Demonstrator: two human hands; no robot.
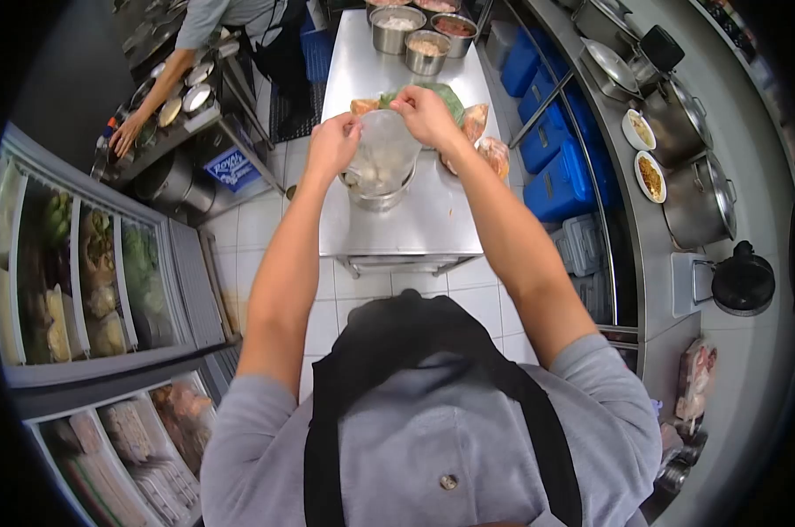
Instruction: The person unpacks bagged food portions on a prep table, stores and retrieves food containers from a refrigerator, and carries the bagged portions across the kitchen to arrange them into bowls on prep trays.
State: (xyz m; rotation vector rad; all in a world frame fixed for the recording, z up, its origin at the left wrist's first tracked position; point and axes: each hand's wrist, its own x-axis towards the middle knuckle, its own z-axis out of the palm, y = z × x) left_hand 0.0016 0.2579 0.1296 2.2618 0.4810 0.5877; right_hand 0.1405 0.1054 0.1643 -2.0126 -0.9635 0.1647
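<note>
A clear plastic bag (385, 145) hangs between my two hands, its lower part over a round metal pot (382, 204) on the steel table (406, 230). My left hand (332, 143) pinches the bag's left edge. On the other side, my right hand (424, 115) grips its upper right edge with closed fingertips. Pale contents show through the bag at its bottom, overlapping the pot's mouth. Just beyond and right of my hands lie a green bundle (446, 98) and bags of orange-red food (492, 155).
Several metal pots of food (426, 53) stand at the table's far end. Blue bins (563, 180) sit under the right counter, which bears large lidded pots (699, 200) and oval dishes (650, 176). An open-topped chiller (90, 272) is at left. Another person's arm (165, 83) reaches over the stove side.
</note>
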